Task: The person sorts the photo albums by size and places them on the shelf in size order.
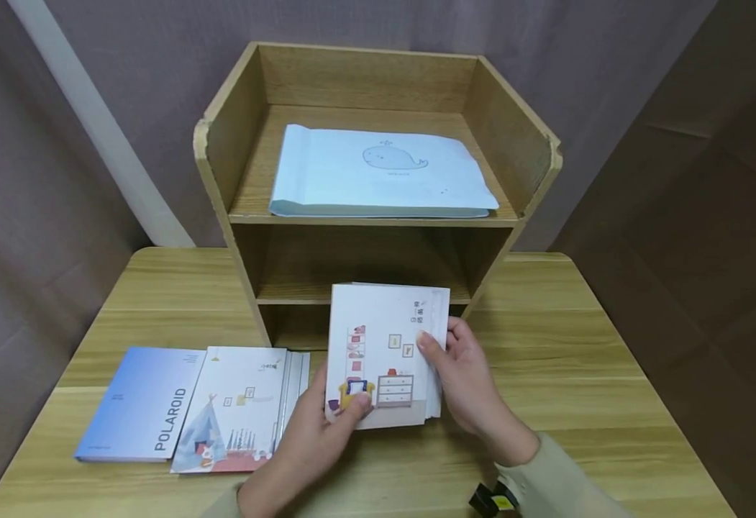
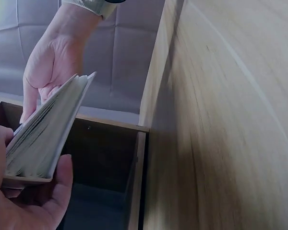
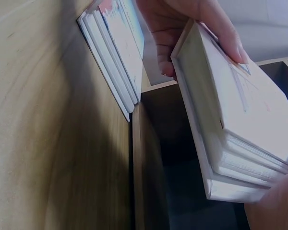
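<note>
Both hands hold a thick white photo album point(image 1: 387, 345) with an armchair and a dresser drawn on its cover, tilted up before the shelf. My left hand point(image 1: 313, 439) grips its lower left corner, thumb on the cover and fingers underneath. On the right side, my right hand point(image 1: 471, 385) pinches the edge with its thumb on the cover. Page edges of the album point(image 2: 48, 127) show in the left wrist view, slightly fanned. The right wrist view shows its thick side point(image 3: 209, 110). Fingers behind the album are partly hidden.
A wooden shelf point(image 1: 367, 223) stands at the back of the table point(image 1: 565, 345). On its top lies a pale blue whale-print packet point(image 1: 384, 173). At left lie a blue POLAROID album point(image 1: 138, 403) and a white tent-print album point(image 1: 235, 410), with more white edges beside it.
</note>
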{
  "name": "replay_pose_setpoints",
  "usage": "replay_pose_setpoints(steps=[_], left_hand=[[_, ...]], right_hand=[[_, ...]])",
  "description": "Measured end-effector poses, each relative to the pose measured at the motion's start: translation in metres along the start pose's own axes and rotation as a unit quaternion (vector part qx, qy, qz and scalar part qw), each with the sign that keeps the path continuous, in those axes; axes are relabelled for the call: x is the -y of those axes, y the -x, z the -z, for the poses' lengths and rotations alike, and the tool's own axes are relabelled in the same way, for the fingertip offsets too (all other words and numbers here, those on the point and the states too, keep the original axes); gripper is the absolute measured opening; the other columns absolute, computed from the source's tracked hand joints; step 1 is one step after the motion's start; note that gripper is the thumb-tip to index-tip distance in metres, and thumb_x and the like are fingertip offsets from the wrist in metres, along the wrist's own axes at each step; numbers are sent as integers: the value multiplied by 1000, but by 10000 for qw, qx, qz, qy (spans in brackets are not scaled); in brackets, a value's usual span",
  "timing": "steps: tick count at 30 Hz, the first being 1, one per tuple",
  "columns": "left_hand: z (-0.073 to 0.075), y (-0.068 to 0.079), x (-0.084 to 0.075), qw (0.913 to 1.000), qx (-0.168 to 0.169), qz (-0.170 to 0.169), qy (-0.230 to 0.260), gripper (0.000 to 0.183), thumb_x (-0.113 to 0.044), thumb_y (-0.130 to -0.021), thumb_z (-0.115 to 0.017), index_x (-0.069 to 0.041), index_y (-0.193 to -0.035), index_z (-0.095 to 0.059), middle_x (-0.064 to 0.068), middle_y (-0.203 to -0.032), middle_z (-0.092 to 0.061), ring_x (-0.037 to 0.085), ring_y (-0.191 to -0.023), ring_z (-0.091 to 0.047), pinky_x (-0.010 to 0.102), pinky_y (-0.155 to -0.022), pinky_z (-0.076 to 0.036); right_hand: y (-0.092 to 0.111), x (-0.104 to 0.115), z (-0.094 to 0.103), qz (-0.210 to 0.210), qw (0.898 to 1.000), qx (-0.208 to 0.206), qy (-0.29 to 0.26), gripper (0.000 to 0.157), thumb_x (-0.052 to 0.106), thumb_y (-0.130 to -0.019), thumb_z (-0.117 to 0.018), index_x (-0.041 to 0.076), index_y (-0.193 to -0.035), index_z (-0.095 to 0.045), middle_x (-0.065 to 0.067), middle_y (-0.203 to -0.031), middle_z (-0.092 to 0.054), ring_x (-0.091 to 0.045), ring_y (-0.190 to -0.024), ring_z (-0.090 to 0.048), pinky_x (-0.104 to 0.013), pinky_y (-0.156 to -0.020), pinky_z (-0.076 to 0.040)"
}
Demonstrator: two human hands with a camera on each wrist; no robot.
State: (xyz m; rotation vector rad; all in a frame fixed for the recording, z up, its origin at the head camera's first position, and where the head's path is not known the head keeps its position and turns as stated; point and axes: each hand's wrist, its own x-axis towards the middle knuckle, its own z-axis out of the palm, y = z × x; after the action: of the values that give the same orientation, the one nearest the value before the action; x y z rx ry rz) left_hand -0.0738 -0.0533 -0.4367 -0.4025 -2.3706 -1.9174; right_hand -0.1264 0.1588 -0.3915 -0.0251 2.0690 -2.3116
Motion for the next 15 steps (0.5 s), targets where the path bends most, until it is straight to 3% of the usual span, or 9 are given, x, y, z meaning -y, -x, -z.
replay_pose_setpoints(steps=[10, 15], left_hand=[[3, -4, -1, 9983, -345, -335, 318, 43, -24, -94, -65, -21, -133, -46, -7, -105, -67, 15, -89, -67, 31, -76, -57], [7, -6, -5, 9975, -469, -284, 446, 43, -26, -95, -64, -21, -134, -45, -5, -105, -66, 17, -89, -66, 32, -77, -57]], right_hand=[[-2, 2, -4, 237, 9985, 187, 462, 42, 16, -95, -63, 9, -129, -40, -19, -113, -59, -33, -85, -68, -45, -68, -58], [-1, 4, -4, 338, 9950, 519, 781, 47, 21, -95, -64, 11, -132, -36, -18, -113, -59, -33, -84, -68, -46, -65, -58]])
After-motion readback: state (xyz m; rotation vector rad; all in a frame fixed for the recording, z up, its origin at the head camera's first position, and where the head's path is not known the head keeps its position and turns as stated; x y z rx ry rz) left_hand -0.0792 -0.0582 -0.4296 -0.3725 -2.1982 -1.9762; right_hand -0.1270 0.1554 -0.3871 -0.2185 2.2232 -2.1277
